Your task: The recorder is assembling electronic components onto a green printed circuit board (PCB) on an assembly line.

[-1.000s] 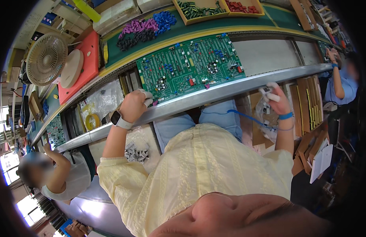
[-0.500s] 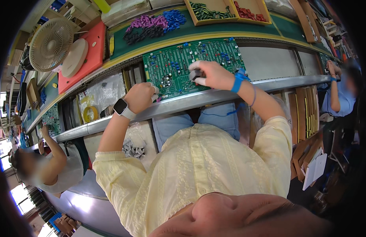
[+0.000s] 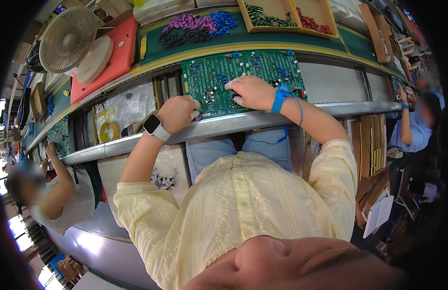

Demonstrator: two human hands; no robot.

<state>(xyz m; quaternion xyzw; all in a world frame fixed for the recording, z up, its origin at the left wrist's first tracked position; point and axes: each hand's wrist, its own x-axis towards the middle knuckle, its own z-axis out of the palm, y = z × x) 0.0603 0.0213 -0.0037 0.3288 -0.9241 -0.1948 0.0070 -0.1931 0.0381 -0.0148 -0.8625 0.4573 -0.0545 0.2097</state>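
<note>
Hands: left hand (image 3: 178,112) fisted at the circuit board's (image 3: 243,79) edge; right hand (image 3: 250,92) pressing it, fingers bent.
Progress: board looks well populated; remaining gaps unclear.

Circuit board (image 3: 243,79): green, rectangular, densely populated with small blue and black components; lies flat at the counter's (image 3: 359,107) near edge.

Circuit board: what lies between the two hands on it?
Head view: only the green circuit board between left hand and right hand, studded with small components.

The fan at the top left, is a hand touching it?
No, the fan stands alone; both hands rest on the green circuit board.
</note>
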